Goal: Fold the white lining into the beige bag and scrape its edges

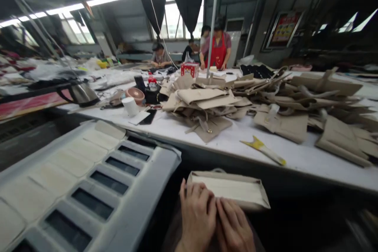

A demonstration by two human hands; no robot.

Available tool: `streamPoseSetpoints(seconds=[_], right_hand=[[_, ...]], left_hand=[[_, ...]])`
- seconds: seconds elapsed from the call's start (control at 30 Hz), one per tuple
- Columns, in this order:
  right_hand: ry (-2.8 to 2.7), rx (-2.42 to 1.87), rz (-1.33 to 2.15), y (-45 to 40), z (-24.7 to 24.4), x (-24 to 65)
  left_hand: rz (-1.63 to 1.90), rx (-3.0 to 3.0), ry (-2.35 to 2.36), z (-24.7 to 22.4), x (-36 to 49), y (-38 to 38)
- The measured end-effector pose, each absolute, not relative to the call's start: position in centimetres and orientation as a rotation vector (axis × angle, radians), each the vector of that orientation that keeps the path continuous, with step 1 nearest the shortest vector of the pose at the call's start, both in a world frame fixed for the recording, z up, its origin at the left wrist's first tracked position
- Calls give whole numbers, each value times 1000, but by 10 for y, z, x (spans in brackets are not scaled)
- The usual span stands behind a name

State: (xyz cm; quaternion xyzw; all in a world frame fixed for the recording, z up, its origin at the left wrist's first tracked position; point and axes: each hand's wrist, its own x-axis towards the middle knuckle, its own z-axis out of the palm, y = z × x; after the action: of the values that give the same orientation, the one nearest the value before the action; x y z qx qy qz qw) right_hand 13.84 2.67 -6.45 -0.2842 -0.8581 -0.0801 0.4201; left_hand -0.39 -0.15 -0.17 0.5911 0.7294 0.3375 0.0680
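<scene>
A boxy taupe bag [261, 201] with a cream-white panel facing up lies low in front of me, over my lap. My left hand [197, 212] has its fingers curled over the bag's near left edge. Beside it, my right hand [234, 224] pinches the near edge, with fingertips pressed together close to the left thumb. Both hands hide part of that edge. What appears to be a loop or handle shows at the bag's far side.
A slotted grey rack [153, 173] bearing cream panels [85, 153] stands at left. On the white table [165, 130] are piled taupe bag pieces [203, 98], a yellow-ended tool [264, 150], a white roll [130, 106] and a kettle [82, 94]. Several people work beyond a pole [213, 23].
</scene>
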Motion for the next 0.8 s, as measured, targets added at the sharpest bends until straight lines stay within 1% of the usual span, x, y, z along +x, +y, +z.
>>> streamPoseSetpoints(seconds=[0.13,0.3,0.4,0.47,0.57,0.63,0.67,0.73,0.8], right_hand=[[-2247,-790,-125,19,-64,132],[-2275,-746,-86,18,-59,124],[-2275,-722,-66,18,-60,120],[-2288,-716,-55,18,-61,116],[-2311,-714,-55,17,-62,111],[-2330,-711,-58,17,-63,109],[-2340,-708,-62,17,-63,108],[-2354,-702,-84,17,-64,105],[-2351,-700,-122,17,-64,103]], left_hand=[[1036,1760,2264,-5,-14,-4],[1110,1701,2301,-9,-21,-9],[1226,1629,2277,-15,-25,-12],[1383,1484,2215,-23,-28,-15],[1695,1009,1999,-41,-32,-19],[1836,460,1761,-57,-32,-20],[1838,159,1619,-65,-32,-19],[1710,-293,1353,-78,-29,-15],[1580,-453,1190,-87,-22,-10]])
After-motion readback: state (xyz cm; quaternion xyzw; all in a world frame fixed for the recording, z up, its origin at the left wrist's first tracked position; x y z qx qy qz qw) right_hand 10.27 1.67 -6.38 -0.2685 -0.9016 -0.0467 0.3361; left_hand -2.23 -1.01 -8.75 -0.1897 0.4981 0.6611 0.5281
